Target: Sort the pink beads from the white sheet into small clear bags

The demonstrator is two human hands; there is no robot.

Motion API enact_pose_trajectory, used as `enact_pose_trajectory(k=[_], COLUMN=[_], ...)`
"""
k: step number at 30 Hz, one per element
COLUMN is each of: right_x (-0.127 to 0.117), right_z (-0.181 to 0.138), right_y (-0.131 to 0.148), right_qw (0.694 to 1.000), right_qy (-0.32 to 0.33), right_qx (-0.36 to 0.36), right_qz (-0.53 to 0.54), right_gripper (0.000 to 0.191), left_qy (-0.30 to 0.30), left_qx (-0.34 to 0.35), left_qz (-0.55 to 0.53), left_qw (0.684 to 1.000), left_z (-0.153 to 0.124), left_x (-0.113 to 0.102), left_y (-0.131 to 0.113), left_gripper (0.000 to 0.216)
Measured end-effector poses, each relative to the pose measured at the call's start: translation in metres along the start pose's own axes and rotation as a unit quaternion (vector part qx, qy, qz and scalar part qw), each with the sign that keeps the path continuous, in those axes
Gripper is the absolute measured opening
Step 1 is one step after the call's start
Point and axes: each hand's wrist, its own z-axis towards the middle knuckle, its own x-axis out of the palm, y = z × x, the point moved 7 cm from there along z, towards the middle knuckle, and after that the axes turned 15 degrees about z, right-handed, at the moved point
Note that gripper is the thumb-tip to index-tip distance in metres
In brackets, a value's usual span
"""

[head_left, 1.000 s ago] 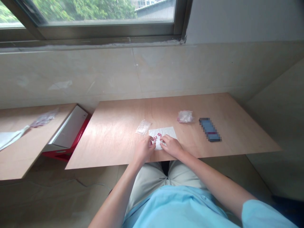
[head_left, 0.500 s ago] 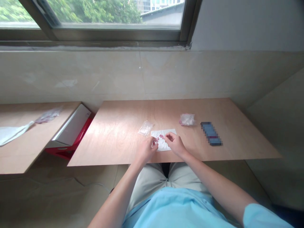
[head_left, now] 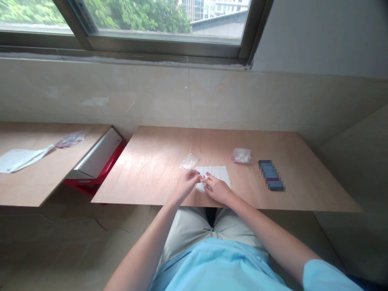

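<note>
From here I see a white box at far left, below a tiled wall. On the plywood desk, a clear plastic bag lies just beyond my left hand, its fingers curled. My right hand pinches among small red pieces on a white tissue; I cannot tell whether either hand grips anything. Further right lie a crumpled plastic bag and a blurred phone.

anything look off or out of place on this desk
The white box looks askew: it appears tilted on a red base in the gap beside the wooden board. The small red pieces stay bunched on the white tissue, with no visible spill.
</note>
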Motion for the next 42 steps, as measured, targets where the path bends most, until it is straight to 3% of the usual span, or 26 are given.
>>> enact_pose_trajectory(k=[6, 14, 18, 22, 24, 28, 33, 37, 42], right_x=[0.003, 0.005, -0.012, -0.044, -0.051, -0.042, -0.028, -0.015, -0.001], right_z=[-0.004, -0.003, 0.001, 0.008, 0.011, 0.014, 0.005, -0.002, -0.005], right_y=[-0.005, -0.011, -0.008, 0.003, 0.018, 0.038, 0.006, -0.012, -0.013], right_qw=[1.0, 1.0, 0.995, 0.949, 0.939, 0.956, 0.963, 0.991, 0.999], right_qy=[-0.006, -0.003, -0.047, -0.148, -0.15, -0.093, -0.126, -0.08, -0.028], right_qx=[-0.004, 0.003, 0.016, 0.054, 0.045, 0.012, 0.04, 0.032, 0.022], right_qz=[-0.021, -0.022, 0.087, 0.273, 0.307, 0.279, 0.233, 0.098, -0.019], right_gripper=[0.021, 0.013, 0.011, 0.025, 0.026, 0.02, 0.021, 0.02, 0.032], left_qy=[0.027, 0.034, 0.06, 0.081, 0.098, 0.111, 0.083, 0.069, 0.035], left_qx=[-0.054, -0.054, -0.043, -0.009, 0.01, 0.034, -0.023, -0.062, -0.076], left_qz=[-0.132, -0.08, -0.072, -0.024, -0.021, -0.062, -0.096, -0.15, -0.203], left_qw=[0.989, 0.995, 0.995, 0.996, 0.995, 0.991, 0.992, 0.984, 0.976], left_z=[0.001, 0.001, -0.002, -0.005, -0.007, -0.009, -0.007, -0.005, -0.001], left_x=[0.004, 0.006, 0.01, 0.019, 0.026, 0.03, 0.02, 0.017, 0.014], left_y=[0.007, 0.003, 0.0, -0.003, -0.007, -0.016, -0.008, 0.001, 0.011], left_gripper=[0.036, 0.033, 0.03, 0.028, 0.029, 0.032, 0.031, 0.031, 0.03])
